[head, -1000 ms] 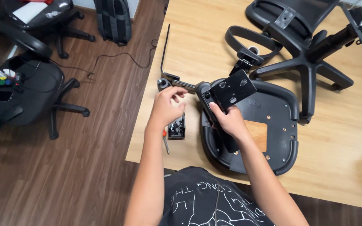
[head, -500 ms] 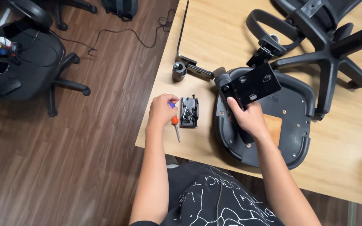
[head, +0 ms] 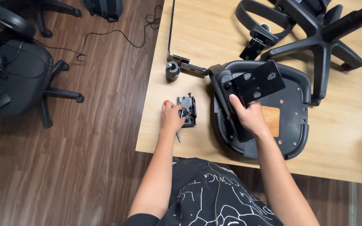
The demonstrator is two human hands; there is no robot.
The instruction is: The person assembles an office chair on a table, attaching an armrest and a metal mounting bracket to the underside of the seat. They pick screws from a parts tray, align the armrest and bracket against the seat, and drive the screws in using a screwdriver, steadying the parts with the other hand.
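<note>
My left hand (head: 171, 118) rests on the light wooden table (head: 197, 37), fingers reaching into a small black tray of screws (head: 187, 109). Under that hand lies a screwdriver (head: 177, 135) with an orange handle end; whether the hand grips it I cannot tell. My right hand (head: 249, 116) holds a black metal mounting plate (head: 258, 82) tilted up over an upturned black chair seat (head: 295, 125). A wooden patch (head: 271, 121) shows on the seat's underside.
A short grey cylinder (head: 172, 71) and a thin metal lever (head: 180, 58) lie beyond the tray. A black armrest (head: 261, 29) and a star-shaped chair base (head: 327, 42) sit at the table's far right. Office chairs (head: 17, 79) and a cable stand on the wood floor at left.
My left hand drew back from the metal lever near the seat to the screw tray. The right hand kept its hold on the mounting plate.
</note>
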